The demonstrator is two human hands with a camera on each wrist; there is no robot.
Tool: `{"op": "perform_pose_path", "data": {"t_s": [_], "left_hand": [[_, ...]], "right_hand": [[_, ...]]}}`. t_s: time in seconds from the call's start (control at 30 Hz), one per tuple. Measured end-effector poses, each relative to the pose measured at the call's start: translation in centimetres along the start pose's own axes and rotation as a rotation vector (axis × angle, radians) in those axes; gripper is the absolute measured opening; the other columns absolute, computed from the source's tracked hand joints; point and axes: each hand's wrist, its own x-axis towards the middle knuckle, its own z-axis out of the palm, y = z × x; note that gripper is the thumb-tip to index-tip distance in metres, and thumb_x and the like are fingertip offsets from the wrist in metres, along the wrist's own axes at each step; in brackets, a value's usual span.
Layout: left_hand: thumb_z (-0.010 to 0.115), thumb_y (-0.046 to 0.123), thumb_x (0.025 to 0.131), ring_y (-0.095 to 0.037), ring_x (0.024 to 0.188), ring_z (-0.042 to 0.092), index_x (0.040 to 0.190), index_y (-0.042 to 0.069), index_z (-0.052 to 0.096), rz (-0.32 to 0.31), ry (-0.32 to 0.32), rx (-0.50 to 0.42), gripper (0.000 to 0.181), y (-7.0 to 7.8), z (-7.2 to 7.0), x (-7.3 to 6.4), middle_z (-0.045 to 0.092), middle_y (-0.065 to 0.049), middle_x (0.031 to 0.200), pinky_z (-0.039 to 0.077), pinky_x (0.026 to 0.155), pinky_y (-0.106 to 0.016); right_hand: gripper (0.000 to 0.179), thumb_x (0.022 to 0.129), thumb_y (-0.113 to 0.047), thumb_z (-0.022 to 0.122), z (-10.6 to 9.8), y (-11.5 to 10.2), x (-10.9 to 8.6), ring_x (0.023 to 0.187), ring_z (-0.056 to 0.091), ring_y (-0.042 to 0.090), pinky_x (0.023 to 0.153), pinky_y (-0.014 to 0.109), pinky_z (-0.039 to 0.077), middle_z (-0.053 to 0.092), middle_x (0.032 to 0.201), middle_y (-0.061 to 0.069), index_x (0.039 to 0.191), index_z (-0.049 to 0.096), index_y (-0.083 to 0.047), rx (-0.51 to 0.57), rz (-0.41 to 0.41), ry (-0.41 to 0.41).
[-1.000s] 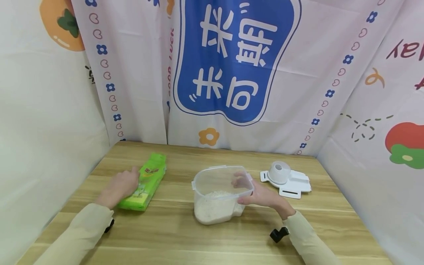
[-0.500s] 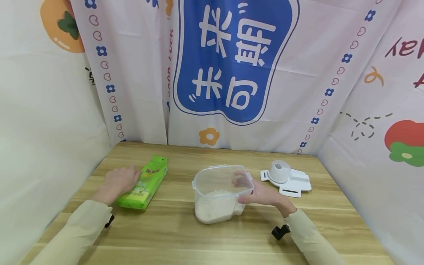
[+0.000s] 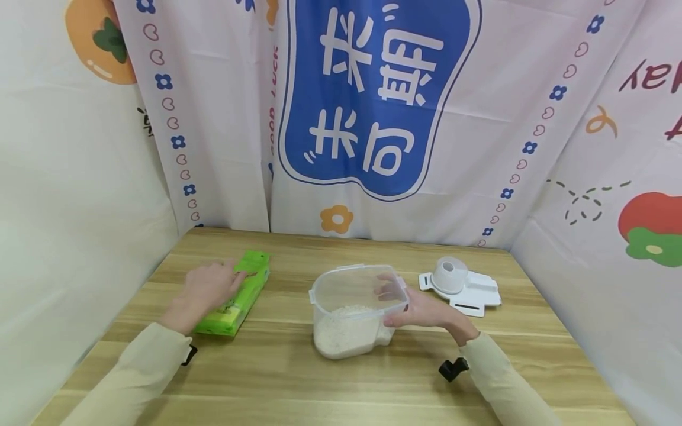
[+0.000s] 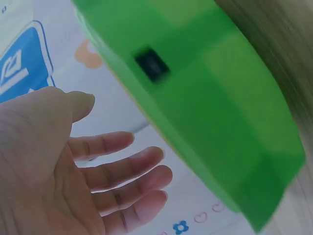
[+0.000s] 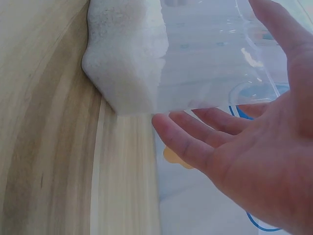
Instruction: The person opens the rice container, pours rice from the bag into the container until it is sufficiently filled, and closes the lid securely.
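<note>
Head view: The left hand (image 3: 208,287) is positioned over the green bag (image 3: 246,302), which lies at the left of the wooden table (image 3: 298,384). The right hand (image 3: 418,310) grips the right end of the clear container (image 3: 333,290); white grains (image 3: 343,334) occupy its lower part. A white slotted lid (image 3: 474,293) lies at the right.

Left wrist view: The fingers are loosely spread beside the bag, holding nothing; contact cannot be determined.

Right wrist view: The thumb and fingers span the container widely.

Wood-grain table (image 3: 298,390), white back cloth (image 3: 229,148), lettered blue panel (image 3: 375,97), orange flower (image 3: 337,219) beneath, pale side cloths (image 3: 80,177), orange fruit (image 3: 87,35) at left, red fruit (image 3: 655,213) at right.
</note>
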Motion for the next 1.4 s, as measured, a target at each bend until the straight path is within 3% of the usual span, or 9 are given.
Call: {"op": "perform_pose_path", "data": {"t_s": [0.2,0.37,0.53,0.67,0.83,0.97,1.2,1.4], "left_hand": [[0.036,0.051,0.103,-0.041,0.093,0.064,0.119,-0.003,0.057,0.074,0.049,-0.022,0.061,1.8,0.0,0.0,0.066,-0.024,0.105,0.056,0.068,-0.051],[0.026,0.06,0.102,-0.042,0.099,0.064,0.122,0.001,0.056,0.132,0.071,-0.041,0.069,2.8,0.4,0.1,0.066,-0.025,0.112,0.057,0.075,-0.053],[0.031,0.058,0.102,-0.038,0.102,0.066,0.122,0.004,0.058,0.204,0.111,-0.092,0.064,4.7,0.3,-0.2,0.067,-0.022,0.116,0.057,0.083,-0.052],[0.033,0.06,0.101,-0.034,0.103,0.066,0.122,0.007,0.058,0.248,0.127,-0.14,0.063,6.2,0.1,-0.4,0.068,-0.017,0.116,0.056,0.086,-0.05],[0.031,0.065,0.099,-0.019,0.102,0.065,0.122,0.015,0.058,0.312,0.041,-0.29,0.061,7.4,0.3,-0.6,0.068,-0.001,0.113,0.056,0.086,-0.041],[0.037,0.062,0.099,-0.008,0.097,0.063,0.123,0.019,0.058,0.357,-0.041,-0.42,0.054,8.1,0.6,-0.9,0.067,0.008,0.107,0.054,0.084,-0.033],[0.055,0.046,0.098,-0.016,0.106,0.063,0.136,0.016,0.049,0.442,-0.142,-0.621,0.049,9.4,0.8,-1.4,0.065,-0.005,0.122,0.055,0.084,-0.034],[0.067,0.045,0.09,-0.021,0.114,0.061,0.146,0.013,0.038,0.479,-0.158,-0.707,0.07,10.6,1.3,-1.5,0.059,-0.006,0.132,0.055,0.089,-0.041]], "right_hand": [[0.089,0.086,-0.026,0.074,-0.3,-0.1,-0.2,0.133,0.048,0.039,0.096,0.048,0.052,0.043,0.147,0.02,0.154,0.016,-0.017,-0.009,0.005,-0.014],[0.092,0.086,-0.022,0.075,-0.6,-0.3,-0.5,0.133,0.045,0.043,0.099,0.047,0.051,0.038,0.15,0.023,0.155,0.014,-0.018,0.052,0.022,-0.04],[0.092,0.087,-0.018,0.075,-1.0,-0.2,-1.0,0.133,0.046,0.043,0.095,0.036,0.055,0.038,0.149,0.023,0.155,0.014,-0.02,0.07,0.045,-0.046],[0.091,0.087,-0.018,0.075,-1.2,-0.1,-1.2,0.132,0.047,0.043,0.094,0.038,0.055,0.039,0.149,0.024,0.156,0.015,-0.021,0.064,0.035,-0.048],[0.09,0.088,-0.017,0.074,-1.5,0.4,-1.3,0.131,0.049,0.041,0.095,0.038,0.055,0.039,0.149,0.023,0.156,0.016,-0.023,0.045,0.017,-0.063],[0.091,0.089,-0.018,0.073,-1.8,0.7,-1.4,0.128,0.052,0.036,0.096,0.035,0.054,0.037,0.152,0.02,0.157,0.013,-0.024,0.045,0.028,-0.087],[0.09,0.09,-0.019,0.072,-2.5,0.7,-1.9,0.121,0.059,0.026,0.093,0.03,0.055,0.042,0.15,0.018,0.157,0.013,-0.022,0.037,0.081,-0.08],[0.088,0.09,-0.019,0.072,-3.2,0.8,-2.2,0.125,0.055,0.032,0.096,0.034,0.054,0.044,0.147,0.019,0.156,0.013,-0.021,0.03,0.066,-0.091]]}}
